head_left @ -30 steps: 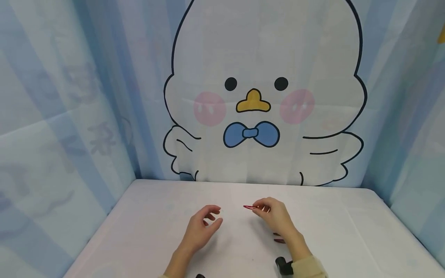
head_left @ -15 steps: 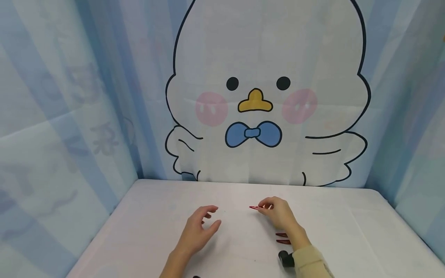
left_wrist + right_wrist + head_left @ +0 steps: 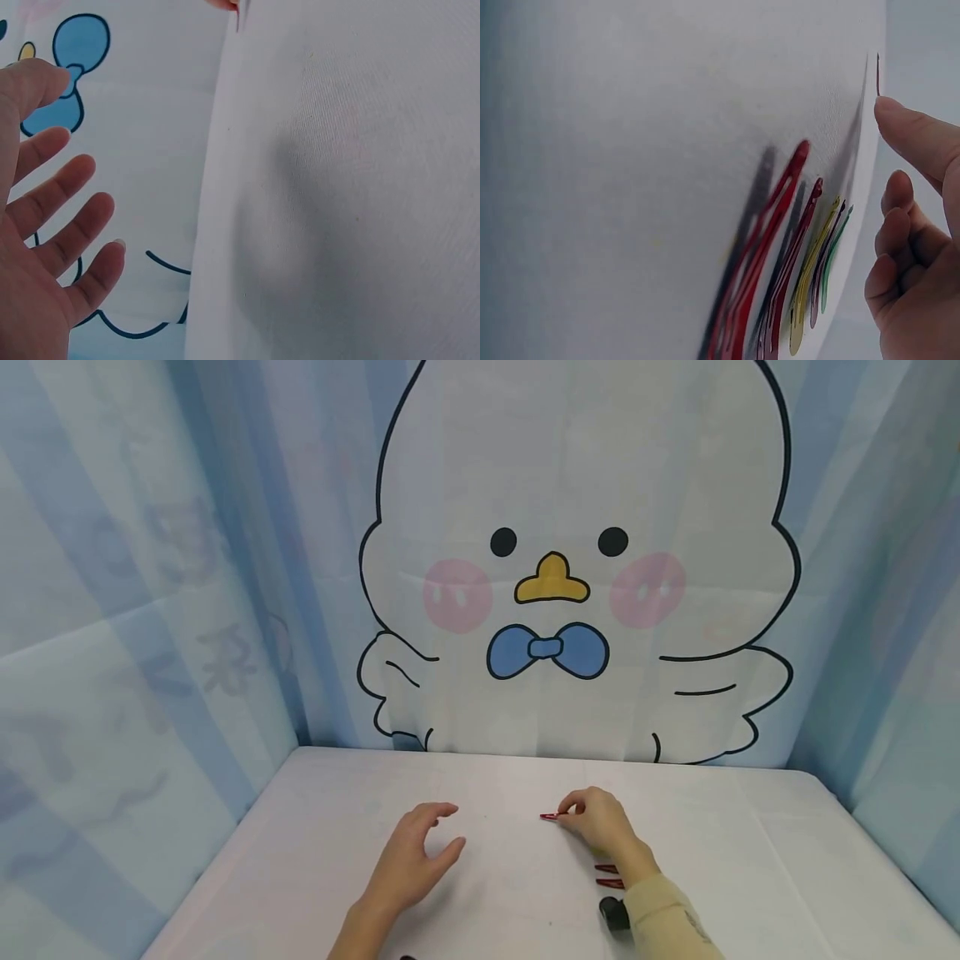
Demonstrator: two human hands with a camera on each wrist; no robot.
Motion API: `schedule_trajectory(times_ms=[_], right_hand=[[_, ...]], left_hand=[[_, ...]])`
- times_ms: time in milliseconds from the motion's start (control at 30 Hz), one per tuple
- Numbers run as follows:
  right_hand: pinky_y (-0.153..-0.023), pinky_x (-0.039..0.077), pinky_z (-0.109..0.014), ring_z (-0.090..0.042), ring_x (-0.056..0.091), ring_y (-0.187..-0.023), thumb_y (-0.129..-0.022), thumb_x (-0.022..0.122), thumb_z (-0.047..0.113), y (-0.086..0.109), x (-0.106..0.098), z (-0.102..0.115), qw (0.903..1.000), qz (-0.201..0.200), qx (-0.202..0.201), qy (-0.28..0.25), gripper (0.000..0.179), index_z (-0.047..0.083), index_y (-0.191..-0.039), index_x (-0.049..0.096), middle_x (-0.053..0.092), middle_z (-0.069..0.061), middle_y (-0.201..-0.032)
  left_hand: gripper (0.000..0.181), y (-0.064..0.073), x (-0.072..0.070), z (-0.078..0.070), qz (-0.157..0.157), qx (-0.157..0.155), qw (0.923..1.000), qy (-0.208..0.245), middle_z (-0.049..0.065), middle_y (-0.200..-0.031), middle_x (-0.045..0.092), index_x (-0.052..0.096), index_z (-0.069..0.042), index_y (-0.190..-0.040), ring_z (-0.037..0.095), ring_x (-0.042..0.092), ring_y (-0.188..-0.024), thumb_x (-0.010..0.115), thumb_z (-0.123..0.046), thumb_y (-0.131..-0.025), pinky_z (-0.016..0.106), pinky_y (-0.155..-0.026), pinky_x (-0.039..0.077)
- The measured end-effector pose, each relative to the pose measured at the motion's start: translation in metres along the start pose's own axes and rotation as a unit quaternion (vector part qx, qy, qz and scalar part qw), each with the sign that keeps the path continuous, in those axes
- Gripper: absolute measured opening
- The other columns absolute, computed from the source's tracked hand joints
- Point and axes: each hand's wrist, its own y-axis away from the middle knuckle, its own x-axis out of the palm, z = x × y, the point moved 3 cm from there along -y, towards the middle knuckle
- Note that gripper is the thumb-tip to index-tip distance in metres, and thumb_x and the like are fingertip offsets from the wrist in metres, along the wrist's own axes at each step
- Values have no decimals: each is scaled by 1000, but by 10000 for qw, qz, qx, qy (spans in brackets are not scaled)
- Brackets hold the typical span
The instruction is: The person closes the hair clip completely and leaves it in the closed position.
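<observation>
My right hand (image 3: 600, 821) pinches a red snap hair clip (image 3: 549, 817) by one end, low over the white table; its other end points left. In the right wrist view the thumb covers part of this hair clip (image 3: 878, 73). Below that hand, a row of snap hair clips lies on the tabletop: a bright red clip (image 3: 761, 259), a dark red clip (image 3: 791, 274), a yellow clip (image 3: 810, 281), a purple clip (image 3: 826, 266) and a green clip (image 3: 835, 259). My left hand (image 3: 408, 860) hovers to the left, fingers spread, holding nothing.
The white-covered table (image 3: 315, 827) meets a curtain (image 3: 555, 710) printed with a bird in a bow tie at its back edge. Blue-and-white curtains (image 3: 112, 693) hang at both sides. A black device (image 3: 613, 912) sits at the right sleeve.
My right hand has shifted slightly right and then lowered a little with the red hair clip. My left hand has drawn back to the left, its thumb and fingers wider apart.
</observation>
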Motion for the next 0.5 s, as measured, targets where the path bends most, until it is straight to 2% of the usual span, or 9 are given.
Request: schedule_trajectory(times_ms=[133,300,500], right_hand=[[-65,40,-36,-20,49,-74,-86,80,14,0,0,-1,9999,46,83,144,5,15,-89,76,56,-2,-81],[-66,41,-37,-22,50,-77,-87,79,15,0,0,-4,9993,135,226,280,5,15,-92,77,57,-3,-85],[-67,43,-38,-22,50,-78,-87,80,16,2,-2,-5,9995,119,93,294,12,14,-98,76,57,-3,-86]], left_hand=[[38,1,-2,0,10,52,9999,-100,1,-124,64,66,-10,-124,27,60,-111,78,-19,-89,48,-96,48],[40,2,-5,1,-128,231,9988,-404,1,-124,65,66,-10,-123,25,59,-115,80,-21,-87,50,-97,47],[42,4,-7,2,-262,415,9964,-690,2,-124,64,67,-11,-123,28,58,-116,81,-25,-85,54,-93,47]])
